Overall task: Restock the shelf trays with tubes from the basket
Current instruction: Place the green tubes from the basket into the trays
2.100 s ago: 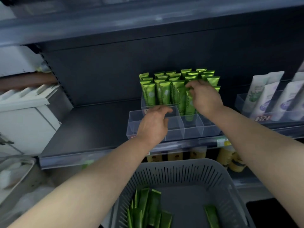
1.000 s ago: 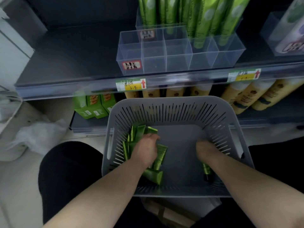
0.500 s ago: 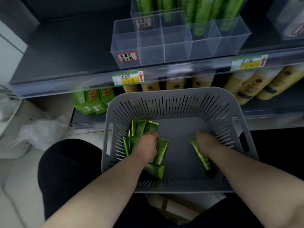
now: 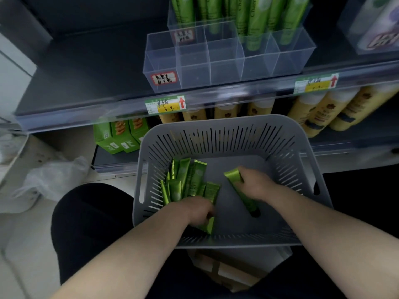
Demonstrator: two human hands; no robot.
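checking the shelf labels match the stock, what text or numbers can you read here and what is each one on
"Cham", cut off by the frame: upright green tube on the shelf.
"3 9", beside a red up arrow: left price tag on the shelf edge.
Handwritten characters, not legible: red-bordered label on the clear tray.
Too blurred to read: right price tag, green boxes.

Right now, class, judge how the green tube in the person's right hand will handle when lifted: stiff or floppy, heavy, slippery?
Probably light: the green tube is slim and the right hand alone holds it near its crimp. Likely fairly stiff: it looks straight from crimp to cap. Its glossy skin could be slippery, though the flat crimp should stop rolling.
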